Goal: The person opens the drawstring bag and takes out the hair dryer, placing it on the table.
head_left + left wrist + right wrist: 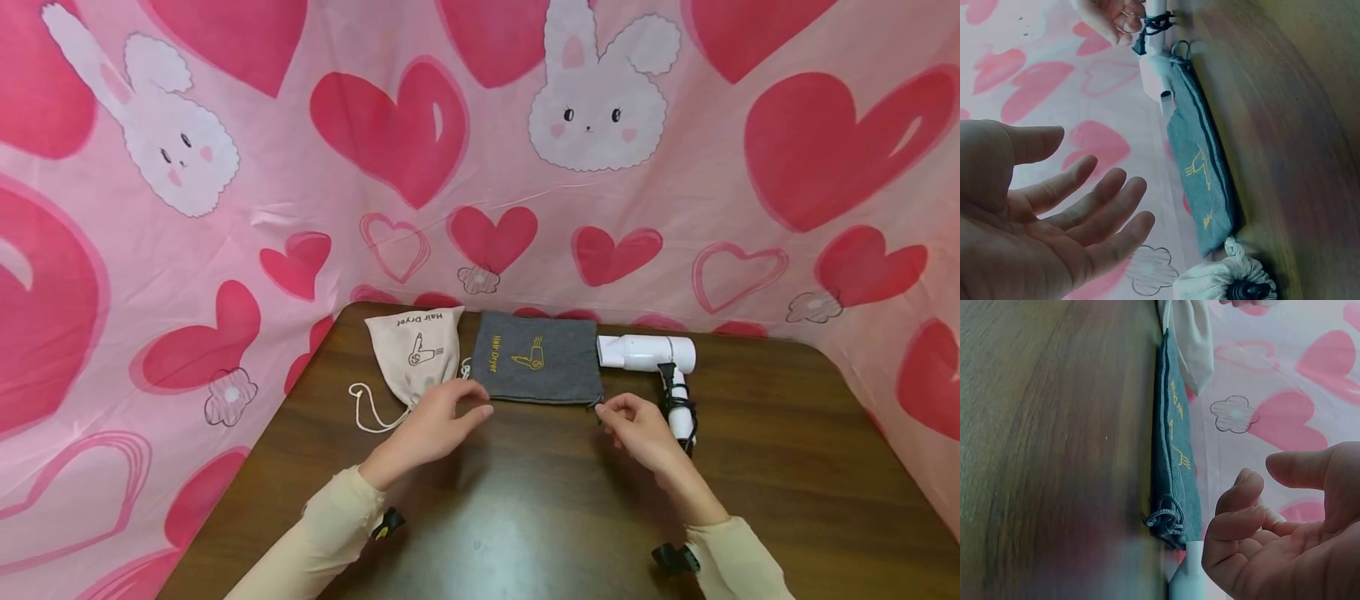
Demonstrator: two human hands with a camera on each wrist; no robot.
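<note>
A grey drawstring bag (540, 360) printed "Hair Dryer" in yellow lies flat near the table's back edge. Left of it is a cream drawstring bag (412, 354) with the same words and a loose white cord; in the left wrist view something dark shows at its gathered mouth. A white hair dryer (648, 353) lies to the right, its black cord wound around the handle. My left hand (442, 421) hovers near the cream bag with relaxed, spread fingers and holds nothing. Near the grey bag's corded corner, my right hand (637, 429) has loosely curled fingers, nothing visible between them.
The brown wooden table (517, 517) stretches in front of the bags. Behind and beside it hangs a pink cloth (660, 208) with hearts and rabbits. Black straps (675, 558) are at the wrists, by the pale sleeves.
</note>
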